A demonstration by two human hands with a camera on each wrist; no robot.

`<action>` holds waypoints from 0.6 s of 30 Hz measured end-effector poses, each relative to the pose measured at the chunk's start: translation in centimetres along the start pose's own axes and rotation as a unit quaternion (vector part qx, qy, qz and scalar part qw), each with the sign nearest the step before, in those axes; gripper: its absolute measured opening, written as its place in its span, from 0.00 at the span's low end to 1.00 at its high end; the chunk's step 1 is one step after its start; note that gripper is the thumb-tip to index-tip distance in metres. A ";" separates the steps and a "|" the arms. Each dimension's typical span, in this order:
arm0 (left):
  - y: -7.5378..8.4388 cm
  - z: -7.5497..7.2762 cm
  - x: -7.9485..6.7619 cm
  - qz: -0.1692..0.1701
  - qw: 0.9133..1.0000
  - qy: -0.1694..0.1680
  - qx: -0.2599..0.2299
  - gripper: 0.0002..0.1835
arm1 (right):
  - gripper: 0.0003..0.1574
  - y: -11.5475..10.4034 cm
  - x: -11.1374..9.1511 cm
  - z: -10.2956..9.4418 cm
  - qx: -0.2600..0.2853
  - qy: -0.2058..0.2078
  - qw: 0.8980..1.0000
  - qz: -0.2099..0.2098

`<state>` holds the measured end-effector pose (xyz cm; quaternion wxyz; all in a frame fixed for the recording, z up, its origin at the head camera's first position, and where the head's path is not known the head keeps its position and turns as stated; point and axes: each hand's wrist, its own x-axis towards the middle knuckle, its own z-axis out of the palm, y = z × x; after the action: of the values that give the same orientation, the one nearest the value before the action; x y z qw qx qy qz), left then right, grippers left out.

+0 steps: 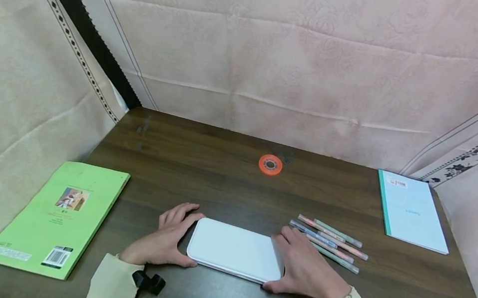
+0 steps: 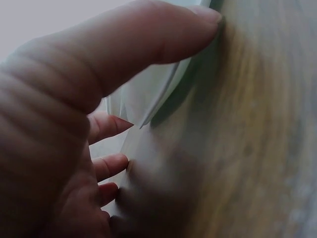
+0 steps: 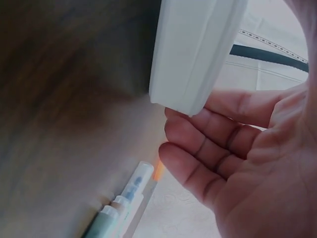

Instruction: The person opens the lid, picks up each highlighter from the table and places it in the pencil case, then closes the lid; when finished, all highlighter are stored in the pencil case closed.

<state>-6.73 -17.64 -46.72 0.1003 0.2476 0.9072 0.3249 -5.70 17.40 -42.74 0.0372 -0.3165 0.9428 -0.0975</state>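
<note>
A flat white case (image 1: 234, 250) with rounded corners lies crosswise near the table's front, between the two hands. My left hand (image 1: 167, 238) holds its left end, thumb at the near corner and fingers toward the far side. At the right end, my right hand (image 1: 302, 264) grips the case likewise, thumb on the near edge. The left wrist view shows the left thumb (image 2: 133, 42) along the case's edge, other fingers beyond. In the right wrist view, the case's thick side (image 3: 190, 59) meets the curled fingers; the right thumb is mostly out of view there.
Several capped highlighter-like pens (image 1: 338, 253) lie beside the right hand. A green book (image 1: 34, 223) is at the left, a light blue notebook (image 1: 414, 212) at the back right. An orange ring-shaped disc (image 1: 263, 164) lies toward the back. Patterned cloth (image 1: 277, 63) hangs around the table.
</note>
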 end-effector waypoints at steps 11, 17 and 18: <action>-0.1 0.0 -0.1 0.002 1.000 -0.004 0.003 0.52 | 0.52 -0.3 0.0 -0.3 -0.012 0.007 1.000 -0.012; 0.0 -0.1 0.0 0.005 1.000 -0.008 -0.002 0.53 | 0.50 -0.2 0.0 -0.5 -0.003 0.002 1.000 -0.016; 0.0 -0.1 0.0 0.007 1.000 -0.008 -0.002 0.53 | 0.47 -0.2 -0.1 -0.6 0.009 0.003 1.000 -0.015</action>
<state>-6.73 -17.71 -46.69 0.1053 0.2567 0.9039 0.3254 -5.62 17.40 -42.10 0.0353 -0.3299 0.9372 -0.1073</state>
